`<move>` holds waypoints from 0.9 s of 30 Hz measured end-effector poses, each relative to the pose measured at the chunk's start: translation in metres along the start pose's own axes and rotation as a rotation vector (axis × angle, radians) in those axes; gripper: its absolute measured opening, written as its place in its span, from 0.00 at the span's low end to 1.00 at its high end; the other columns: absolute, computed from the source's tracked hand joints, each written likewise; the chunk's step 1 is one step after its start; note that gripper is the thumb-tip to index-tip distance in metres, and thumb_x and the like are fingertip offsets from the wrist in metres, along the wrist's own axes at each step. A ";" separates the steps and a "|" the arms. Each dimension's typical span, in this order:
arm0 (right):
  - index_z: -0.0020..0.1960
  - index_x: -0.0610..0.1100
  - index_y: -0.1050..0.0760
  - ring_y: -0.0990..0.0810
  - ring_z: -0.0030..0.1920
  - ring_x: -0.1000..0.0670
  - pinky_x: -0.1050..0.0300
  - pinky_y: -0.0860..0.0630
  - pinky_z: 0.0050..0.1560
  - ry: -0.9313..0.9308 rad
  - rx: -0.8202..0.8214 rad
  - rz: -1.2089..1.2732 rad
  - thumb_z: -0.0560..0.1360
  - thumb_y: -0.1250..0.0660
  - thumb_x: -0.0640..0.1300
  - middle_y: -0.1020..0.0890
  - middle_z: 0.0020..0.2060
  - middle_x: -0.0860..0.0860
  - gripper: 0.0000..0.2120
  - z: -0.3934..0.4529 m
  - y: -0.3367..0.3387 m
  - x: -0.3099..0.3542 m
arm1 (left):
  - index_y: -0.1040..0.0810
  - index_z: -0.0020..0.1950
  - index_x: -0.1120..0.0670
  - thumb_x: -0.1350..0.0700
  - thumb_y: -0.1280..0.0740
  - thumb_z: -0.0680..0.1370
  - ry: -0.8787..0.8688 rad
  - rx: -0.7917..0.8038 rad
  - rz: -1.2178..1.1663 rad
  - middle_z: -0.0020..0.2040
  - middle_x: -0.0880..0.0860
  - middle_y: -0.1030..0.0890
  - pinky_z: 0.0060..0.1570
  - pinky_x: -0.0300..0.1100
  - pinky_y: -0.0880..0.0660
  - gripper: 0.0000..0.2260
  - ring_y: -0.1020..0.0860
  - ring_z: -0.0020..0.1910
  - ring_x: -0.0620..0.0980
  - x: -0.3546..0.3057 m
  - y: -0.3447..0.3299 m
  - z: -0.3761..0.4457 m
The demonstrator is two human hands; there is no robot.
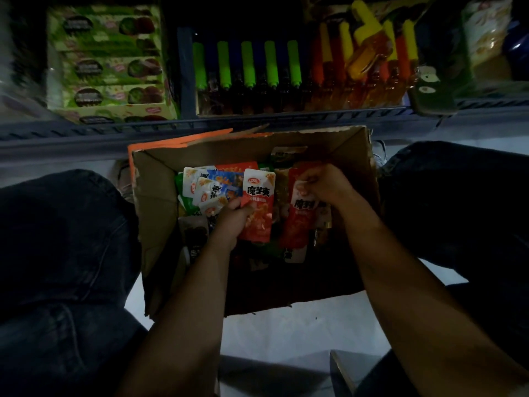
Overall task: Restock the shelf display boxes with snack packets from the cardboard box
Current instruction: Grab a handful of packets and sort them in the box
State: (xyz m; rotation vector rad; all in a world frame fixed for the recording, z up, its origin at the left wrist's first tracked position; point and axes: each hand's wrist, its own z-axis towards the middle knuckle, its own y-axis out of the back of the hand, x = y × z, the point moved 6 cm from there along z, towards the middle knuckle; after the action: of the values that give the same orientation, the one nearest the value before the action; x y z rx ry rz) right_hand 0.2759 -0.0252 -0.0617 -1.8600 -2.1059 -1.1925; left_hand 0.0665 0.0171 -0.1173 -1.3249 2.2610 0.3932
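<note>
1. Our left hand (pixel 234 216) grips a red snack packet (pixel 259 207) by its lower left edge, long axis running near to far, over the middle of the cardboard box (pixel 154 202).
2. Our right hand (pixel 323 183), just beside it, pinches the top of a second red packet (pixel 297 222) lying the same way.
3. Beyond the box's far edge stand the shelf display boxes (pixel 108 67); both packets must travel away from us.
</note>
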 end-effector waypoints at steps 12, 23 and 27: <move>0.53 0.38 0.19 0.22 0.55 0.49 0.58 0.26 0.56 0.049 -0.066 0.045 0.70 0.27 0.39 0.19 0.55 0.45 0.12 -0.006 -0.014 0.015 | 0.23 0.60 0.48 0.44 0.32 0.75 0.072 0.210 0.023 0.56 0.50 0.19 0.59 0.49 0.26 0.16 0.22 0.55 0.51 0.004 -0.007 -0.018; 0.56 0.40 0.20 0.20 0.54 0.44 0.54 0.24 0.57 0.032 -0.263 0.249 0.74 0.32 0.38 0.18 0.53 0.43 0.11 -0.001 -0.022 -0.018 | 0.23 0.59 0.53 0.58 0.29 0.74 -0.049 0.046 0.106 0.55 0.52 0.19 0.48 0.41 0.25 0.13 0.21 0.52 0.52 0.005 -0.003 -0.006; 0.60 0.36 0.25 0.25 0.61 0.43 0.59 0.31 0.57 -0.169 -0.286 0.227 0.76 0.34 0.38 0.22 0.59 0.41 0.13 0.007 -0.028 -0.063 | 0.25 0.60 0.52 0.56 0.31 0.76 -0.026 -0.050 0.027 0.53 0.49 0.21 0.44 0.41 0.29 0.13 0.22 0.48 0.48 0.009 0.002 0.000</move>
State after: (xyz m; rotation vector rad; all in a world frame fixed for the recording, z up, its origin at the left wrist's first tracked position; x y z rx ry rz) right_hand 0.2705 -0.0709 -0.1136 -2.3256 -1.8102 -1.3827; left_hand 0.0608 0.0116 -0.1217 -1.3069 2.2631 0.4766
